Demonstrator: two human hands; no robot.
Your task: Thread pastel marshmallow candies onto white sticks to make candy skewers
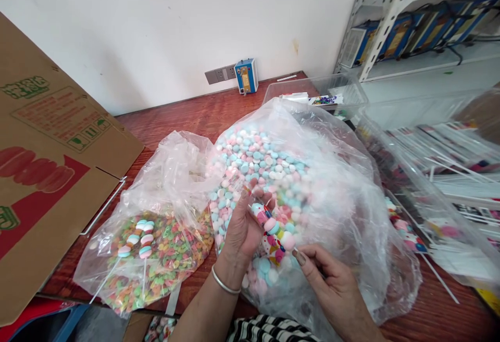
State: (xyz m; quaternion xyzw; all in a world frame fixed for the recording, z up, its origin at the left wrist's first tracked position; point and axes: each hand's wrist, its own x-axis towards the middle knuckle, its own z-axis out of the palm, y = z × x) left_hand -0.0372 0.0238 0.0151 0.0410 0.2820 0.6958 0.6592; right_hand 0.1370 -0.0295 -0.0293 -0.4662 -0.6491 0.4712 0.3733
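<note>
Candy skewer (273,230) sits clamped in the left hand (244,227). Right hand (332,285) pinches what seems its stick, above the candy bag (332,175).

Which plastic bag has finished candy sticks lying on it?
The smaller left bag, the one filled with multicoloured candy: two candy sticks lie on top. The big middle bag of pink, blue and white candies has none lying on it.

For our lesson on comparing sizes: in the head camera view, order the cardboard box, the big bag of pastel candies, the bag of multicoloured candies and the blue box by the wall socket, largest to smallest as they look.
1. Bag of pastel candies and cardboard box: similar, and the box is cut off by the frame, so unranked.
2. Bag of multicoloured candies.
3. Blue box, though it is farthest away.
</note>
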